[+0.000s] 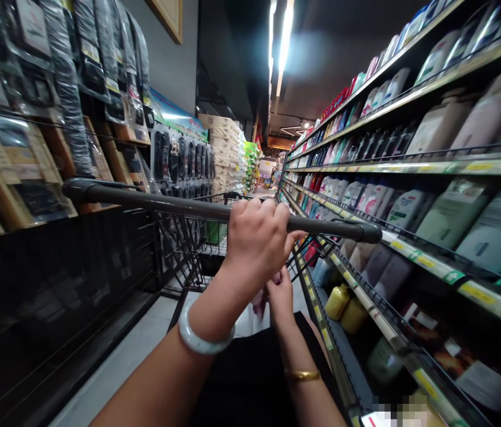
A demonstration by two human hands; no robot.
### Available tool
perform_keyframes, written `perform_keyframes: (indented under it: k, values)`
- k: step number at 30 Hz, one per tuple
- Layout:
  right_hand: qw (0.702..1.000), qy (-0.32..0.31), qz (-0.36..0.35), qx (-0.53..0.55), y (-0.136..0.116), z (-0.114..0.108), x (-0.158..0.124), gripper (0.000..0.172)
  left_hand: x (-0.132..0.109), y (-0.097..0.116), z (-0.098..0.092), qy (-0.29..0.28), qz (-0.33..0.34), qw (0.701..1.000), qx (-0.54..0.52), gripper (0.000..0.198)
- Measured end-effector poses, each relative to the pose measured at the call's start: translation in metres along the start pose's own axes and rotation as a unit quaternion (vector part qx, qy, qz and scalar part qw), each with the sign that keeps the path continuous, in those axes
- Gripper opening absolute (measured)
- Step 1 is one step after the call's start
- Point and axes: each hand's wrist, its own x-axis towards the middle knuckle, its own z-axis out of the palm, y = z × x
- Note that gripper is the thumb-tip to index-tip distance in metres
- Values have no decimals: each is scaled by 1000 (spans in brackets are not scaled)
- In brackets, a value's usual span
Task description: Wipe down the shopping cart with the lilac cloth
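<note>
My left hand (257, 228), with a pale bangle on its wrist, is wrapped over the dark grey handle (165, 201) of a shopping cart, near the handle's middle. Its knuckles face up. Below the handle and a little to the right is my right hand (280, 293), a gold bracelet on its wrist. The fingers there are drawn together; a small pinkish-purple shape shows beside them, too blurred to name. Beyond the handle stands the wire basket of the cart (188, 243), partly hidden by my left arm.
Shelves (437, 169) of bottles line the right side, close to the handle's right end. On the left hang plastic-wrapped packages (92, 65) above a dark panel. Stacked cartons (221, 151) stand farther along the aisle. Yellow bottles (338, 301) sit on a low right shelf.
</note>
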Motion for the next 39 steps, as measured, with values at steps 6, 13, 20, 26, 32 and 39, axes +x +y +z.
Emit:
perform_keyframes:
  k: [6, 13, 20, 26, 32, 39]
  values:
    - [970, 28, 62, 233, -78, -2, 11, 60, -11, -4, 5, 29, 8, 998, -50, 41]
    - [960, -30, 85, 266, -158, -16, -30, 46, -63, 3, 1, 11, 125, 962, -242, 76]
    - [984, -110, 20, 141, -175, -20, -45, 40, -78, 6, -1, 51, 37, 934, -352, 65]
    - [865, 70, -391, -307, -203, -43, -18, 19, -71, -16, -4, 94, -17, 924, -370, 53]
    - [758, 106, -395, -508, -195, -36, 24, 34, -64, -12, 4, 78, -26, 941, -327, 54]
    - [756, 114, -415, -493, -187, -41, 33, 36, -46, 8, -1, 138, -4, 958, -251, 59]
